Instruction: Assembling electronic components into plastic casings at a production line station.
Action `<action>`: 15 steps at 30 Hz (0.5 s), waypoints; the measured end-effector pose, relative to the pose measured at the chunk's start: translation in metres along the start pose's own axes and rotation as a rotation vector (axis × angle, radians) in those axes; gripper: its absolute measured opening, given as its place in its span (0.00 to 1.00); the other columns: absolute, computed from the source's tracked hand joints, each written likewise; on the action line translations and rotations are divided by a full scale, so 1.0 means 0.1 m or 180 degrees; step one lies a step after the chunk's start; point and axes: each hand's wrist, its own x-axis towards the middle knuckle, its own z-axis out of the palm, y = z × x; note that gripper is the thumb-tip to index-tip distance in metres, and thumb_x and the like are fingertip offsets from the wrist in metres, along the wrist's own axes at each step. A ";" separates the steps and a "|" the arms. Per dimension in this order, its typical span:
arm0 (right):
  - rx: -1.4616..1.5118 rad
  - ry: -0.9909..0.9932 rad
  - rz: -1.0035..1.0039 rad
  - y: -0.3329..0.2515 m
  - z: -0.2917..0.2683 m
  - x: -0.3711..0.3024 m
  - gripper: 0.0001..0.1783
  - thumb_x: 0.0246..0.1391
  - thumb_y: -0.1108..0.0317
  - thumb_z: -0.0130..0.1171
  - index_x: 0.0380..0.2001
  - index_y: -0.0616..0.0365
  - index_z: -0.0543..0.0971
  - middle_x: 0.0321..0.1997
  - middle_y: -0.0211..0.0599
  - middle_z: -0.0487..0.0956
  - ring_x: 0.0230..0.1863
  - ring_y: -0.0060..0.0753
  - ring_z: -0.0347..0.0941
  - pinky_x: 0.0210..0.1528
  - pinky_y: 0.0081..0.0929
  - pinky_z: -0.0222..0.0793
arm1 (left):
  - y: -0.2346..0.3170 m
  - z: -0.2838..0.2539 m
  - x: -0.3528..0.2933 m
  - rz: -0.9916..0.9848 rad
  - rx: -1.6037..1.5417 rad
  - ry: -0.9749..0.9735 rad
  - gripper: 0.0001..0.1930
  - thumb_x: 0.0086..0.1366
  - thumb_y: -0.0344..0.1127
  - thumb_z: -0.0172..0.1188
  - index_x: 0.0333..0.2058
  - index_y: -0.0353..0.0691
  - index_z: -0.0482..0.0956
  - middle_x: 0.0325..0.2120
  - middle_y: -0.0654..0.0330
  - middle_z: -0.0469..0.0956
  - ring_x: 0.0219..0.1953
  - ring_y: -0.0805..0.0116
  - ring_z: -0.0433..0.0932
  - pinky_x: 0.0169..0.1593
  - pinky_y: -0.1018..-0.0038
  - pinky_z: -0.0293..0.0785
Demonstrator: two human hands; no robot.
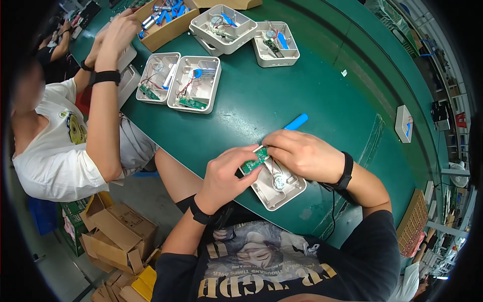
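Observation:
Between the fingers of my left hand [226, 173] is a small green circuit board [255, 160], pinched by its edge and tilted above a white plastic housing [271, 199]. My right hand [299, 153] closes its fingertips at the board's upper right end; whether it grips the board or a wire there is hidden. Inside the housing sits a round speaker [279, 181] with thin wires running up toward the board. Just past my right hand a blue cylindrical battery [296, 122] shows, its near end covered by my fingers.
Several white housings with boards, wires and batteries stand farther off, among them an open one [207, 75]. A cardboard box [166, 25] holds blue batteries. A co-worker's arm [105, 85] reaches in at the left. Another housing [404, 124] lies at the right. Cartons [121, 231] fill the floor.

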 end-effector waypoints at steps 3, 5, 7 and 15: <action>0.0017 -0.0034 0.0202 0.00 0.01 -0.01 0.12 0.55 0.73 0.65 0.42 0.67 0.82 0.55 0.45 0.80 0.56 0.46 0.80 0.58 0.40 0.80 | 0.03 -0.02 -0.01 0.0216 0.0372 -0.0181 0.14 0.59 0.26 0.77 0.43 0.36 0.85 0.50 0.49 0.88 0.47 0.54 0.90 0.49 0.67 0.86; 0.0037 -0.0038 0.0321 0.00 0.05 -0.03 0.11 0.55 0.73 0.64 0.41 0.67 0.82 0.55 0.44 0.80 0.55 0.46 0.80 0.57 0.40 0.80 | 0.04 0.03 -0.05 0.0107 0.0454 0.0078 0.11 0.59 0.28 0.76 0.40 0.37 0.86 0.48 0.50 0.88 0.45 0.53 0.90 0.46 0.66 0.87; -0.0068 0.0098 0.0238 0.01 0.11 -0.03 0.10 0.55 0.73 0.64 0.39 0.66 0.82 0.54 0.43 0.79 0.54 0.44 0.79 0.56 0.38 0.81 | 0.04 0.06 -0.07 0.0065 0.0503 0.0181 0.09 0.59 0.28 0.76 0.38 0.37 0.87 0.47 0.51 0.88 0.43 0.53 0.90 0.45 0.66 0.87; 0.0249 0.0206 0.0404 0.05 0.16 0.01 0.07 0.55 0.71 0.67 0.36 0.61 0.84 0.49 0.40 0.79 0.51 0.43 0.79 0.53 0.37 0.79 | 0.10 0.03 -0.07 0.0283 0.1004 0.0104 0.07 0.60 0.29 0.76 0.37 0.37 0.88 0.50 0.52 0.87 0.39 0.55 0.89 0.42 0.67 0.86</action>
